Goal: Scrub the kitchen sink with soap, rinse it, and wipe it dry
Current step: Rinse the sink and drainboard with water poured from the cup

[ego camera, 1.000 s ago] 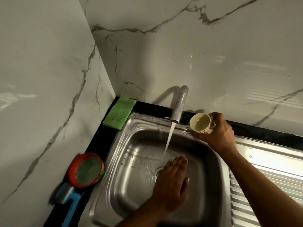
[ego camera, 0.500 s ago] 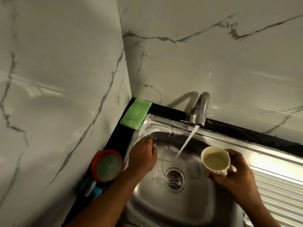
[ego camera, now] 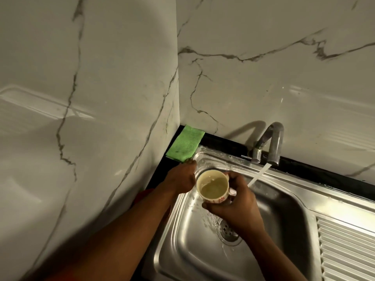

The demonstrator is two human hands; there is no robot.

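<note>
The steel sink (ego camera: 284, 203) is wet, with a round drain (ego camera: 228, 230) in its basin. Water streams from the tap (ego camera: 273, 147) at the back rim. My right hand (ego camera: 237, 205) grips a small cream cup (ego camera: 213, 186) holding water, over the sink's back left part. My left hand (ego camera: 181, 177) rests flat on the sink's back left corner rim, fingertips touching the near edge of a green cloth (ego camera: 185, 145) that lies in the wall corner.
Marble walls close in on the left and behind. A ribbed steel draining board (ego camera: 345, 250) runs off to the right. A red container (ego camera: 142, 194) on the black counter shows partly behind my left forearm.
My left hand slid from the basin's left wall up to the back left corner beside the green cloth. My right hand carried the cup leftward across the water stream. The view shifted left.
</note>
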